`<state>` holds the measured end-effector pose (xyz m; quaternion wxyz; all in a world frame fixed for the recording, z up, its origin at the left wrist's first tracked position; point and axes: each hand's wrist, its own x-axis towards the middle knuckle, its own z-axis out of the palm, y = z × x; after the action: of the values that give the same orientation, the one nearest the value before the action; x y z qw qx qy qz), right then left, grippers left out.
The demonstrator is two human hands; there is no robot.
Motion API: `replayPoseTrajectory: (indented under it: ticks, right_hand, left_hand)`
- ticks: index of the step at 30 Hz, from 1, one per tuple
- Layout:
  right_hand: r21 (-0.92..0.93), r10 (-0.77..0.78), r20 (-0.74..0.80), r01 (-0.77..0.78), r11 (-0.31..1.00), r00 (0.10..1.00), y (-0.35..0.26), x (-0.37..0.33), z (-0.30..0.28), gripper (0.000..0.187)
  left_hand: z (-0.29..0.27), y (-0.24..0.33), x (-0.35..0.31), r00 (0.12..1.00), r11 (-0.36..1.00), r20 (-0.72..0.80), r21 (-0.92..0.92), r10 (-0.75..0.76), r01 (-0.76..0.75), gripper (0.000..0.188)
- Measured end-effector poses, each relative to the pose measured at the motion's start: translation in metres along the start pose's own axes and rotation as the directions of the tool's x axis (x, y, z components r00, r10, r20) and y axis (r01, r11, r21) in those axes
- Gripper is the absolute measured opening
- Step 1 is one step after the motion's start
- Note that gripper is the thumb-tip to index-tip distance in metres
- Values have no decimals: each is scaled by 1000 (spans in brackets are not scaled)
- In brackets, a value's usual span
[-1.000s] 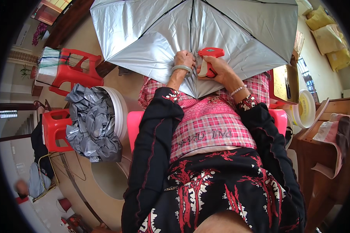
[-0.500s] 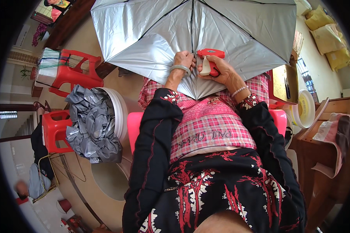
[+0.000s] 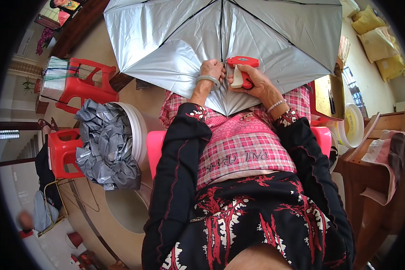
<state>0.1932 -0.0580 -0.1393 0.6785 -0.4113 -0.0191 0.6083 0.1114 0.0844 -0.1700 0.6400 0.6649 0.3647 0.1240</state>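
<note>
A silver umbrella canopy with dark ribs spreads over my lap, its near corner pointing toward me. My left hand, a pale bangle at its wrist, is closed in a pinch at the canopy beside the middle rib. What lies between its fingertips is too small to make out. Just to the right, my right hand is wrapped round a red and white handheld tool with a pale handle and a red loop. The tool's red head lies close over the silver cloth, near my left fingertips.
At my left stands a white bucket heaped with crumpled silver fabric. Red stools are beyond it, one carrying a bundle. On the right are a shallow box, a yellowish bucket and a wooden chair. Another person sits far left.
Almost nothing differs. The tool and my right hand have shifted very slightly left; my left hand keeps its pinch at the rib.
</note>
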Motion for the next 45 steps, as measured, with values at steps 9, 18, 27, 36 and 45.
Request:
replayPoseTrajectory:
  ticks: [9,18,27,36,45]
  right_hand:
    - [-19,5,1,-5,1000,1000,-1,-4,1,27]
    - [-44,23,24,-22,999,999,2,0,1,26]
    - [-53,26,12,-25,998,1000,0,7,2,23]
    - [-147,36,-73,-47,988,997,1,24,-14,15]
    - [-330,-136,-71,105,938,988,-6,-8,15,14]
  left_hand:
    - [-1,2,-2,1000,1000,0,-10,-13,13,20]
    - [-1,2,-6,1000,997,30,-72,2,0,21]
    - [-3,-1,-1,997,999,65,-21,30,-29,18]
    - [5,2,-7,998,998,11,-1,55,-55,18]
    - [5,-3,7,1000,961,-8,277,28,-24,21]
